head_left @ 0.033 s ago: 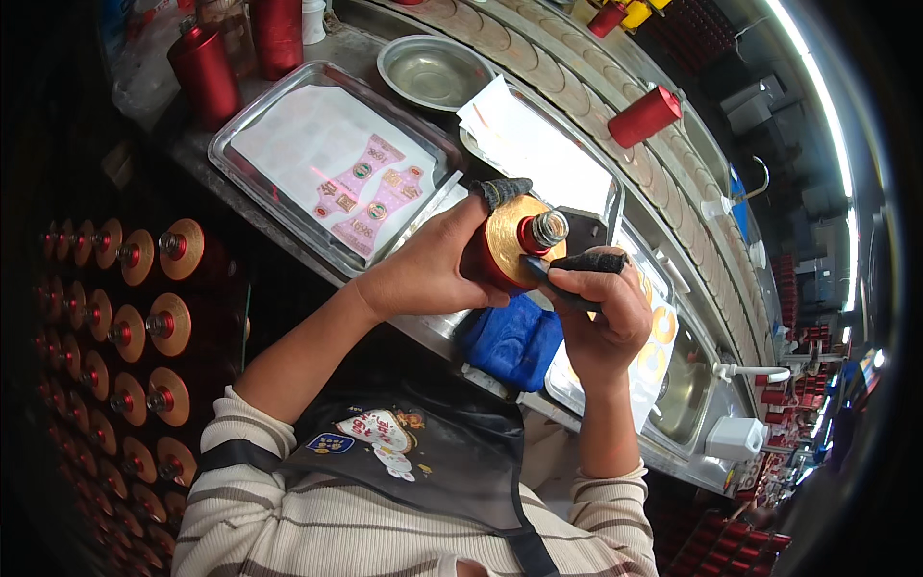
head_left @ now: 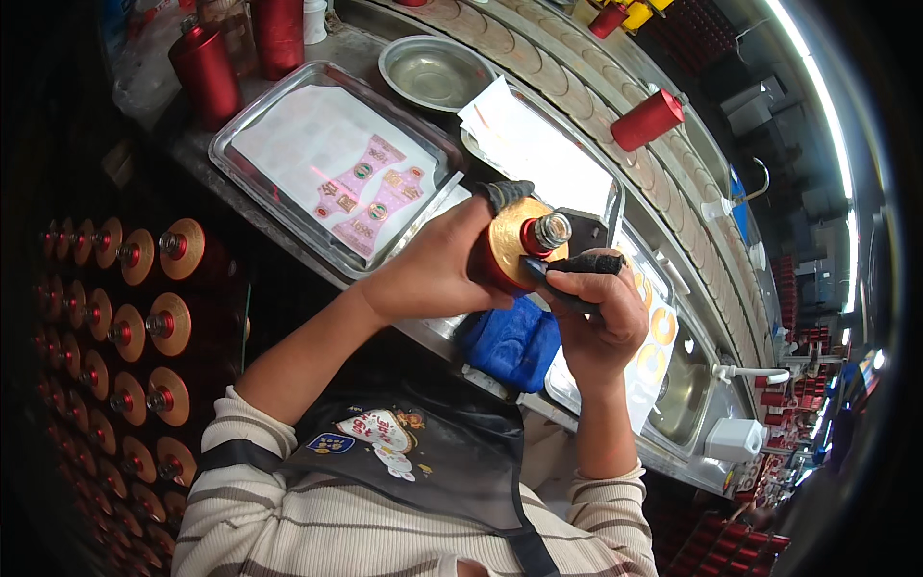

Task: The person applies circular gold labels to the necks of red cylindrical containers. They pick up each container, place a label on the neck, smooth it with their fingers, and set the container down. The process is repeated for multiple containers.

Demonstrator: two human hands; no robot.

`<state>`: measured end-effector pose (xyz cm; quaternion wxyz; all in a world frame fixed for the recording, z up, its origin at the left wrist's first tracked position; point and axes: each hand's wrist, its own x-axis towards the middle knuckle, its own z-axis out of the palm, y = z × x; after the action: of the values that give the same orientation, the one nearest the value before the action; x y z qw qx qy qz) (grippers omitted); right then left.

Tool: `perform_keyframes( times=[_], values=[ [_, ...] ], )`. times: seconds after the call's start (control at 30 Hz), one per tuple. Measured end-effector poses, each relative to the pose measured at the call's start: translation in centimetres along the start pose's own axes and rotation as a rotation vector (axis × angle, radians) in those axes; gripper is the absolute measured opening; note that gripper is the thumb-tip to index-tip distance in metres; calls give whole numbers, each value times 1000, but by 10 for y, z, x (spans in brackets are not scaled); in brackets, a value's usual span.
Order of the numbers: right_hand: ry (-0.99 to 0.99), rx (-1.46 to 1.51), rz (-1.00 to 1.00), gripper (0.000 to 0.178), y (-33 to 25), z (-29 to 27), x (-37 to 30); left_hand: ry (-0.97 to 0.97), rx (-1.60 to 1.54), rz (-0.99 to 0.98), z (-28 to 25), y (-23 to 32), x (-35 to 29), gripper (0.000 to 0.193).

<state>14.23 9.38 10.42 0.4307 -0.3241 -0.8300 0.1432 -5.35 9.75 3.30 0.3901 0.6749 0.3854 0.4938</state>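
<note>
My left hand [head_left: 428,264] is wrapped around a red glass bottle [head_left: 495,272], tilted so that its clear threaded neck [head_left: 553,231] points up and right. A gold ring-shaped label [head_left: 510,231] lies around the bottle's shoulder. My right hand [head_left: 611,313] pinches a small dark flat tool [head_left: 536,268], whose tip touches the gold ring beside the neck. Black covers sit on a finger of each hand. A folded blue cloth [head_left: 514,344] rests on the worktop just below the bottle. My left palm and the bottle's base are hidden.
A metal tray [head_left: 279,101] holds sheets with pink labels. Nearby are a round metal bowl [head_left: 437,72] and a sheet of gold ring labels [head_left: 659,332]. One red bottle [head_left: 649,120] lies tilted on the slatted conveyor [head_left: 586,106]. Rows of gold-shouldered bottles [head_left: 168,322] stand at left.
The bottle in my left hand has shifted very slightly right and down. On the conveyor, the red bottle has moved a little to the right. Both hands keep their holds.
</note>
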Motion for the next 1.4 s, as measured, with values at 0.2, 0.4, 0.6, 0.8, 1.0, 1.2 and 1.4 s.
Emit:
perform_keyframes(
  times=[0.2,0.4,0.6,0.8,1.0,1.2,1.4],
  values=[
    [83,13,49,32,-3,9,-3,309,276,73,24,5,-9,100],
    [128,-20,96,31,-6,14,-7,284,265,17,42,-9,-11,111],
    [148,4,146,30,-5,18,-9,84,8,-67,23,-22,-3,103],
    [144,53,193,30,-5,15,-9,213,24,44,22,-12,-6,108],
    [129,6,198,28,-5,14,-11,299,268,82,29,-12,-9,110],
    [142,-3,250,26,-6,14,-16,233,216,190,30,-16,-3,96],
    [55,-121,-66,30,-26,35,-20,549,402,196,65,-29,-11,75]
  ],
)
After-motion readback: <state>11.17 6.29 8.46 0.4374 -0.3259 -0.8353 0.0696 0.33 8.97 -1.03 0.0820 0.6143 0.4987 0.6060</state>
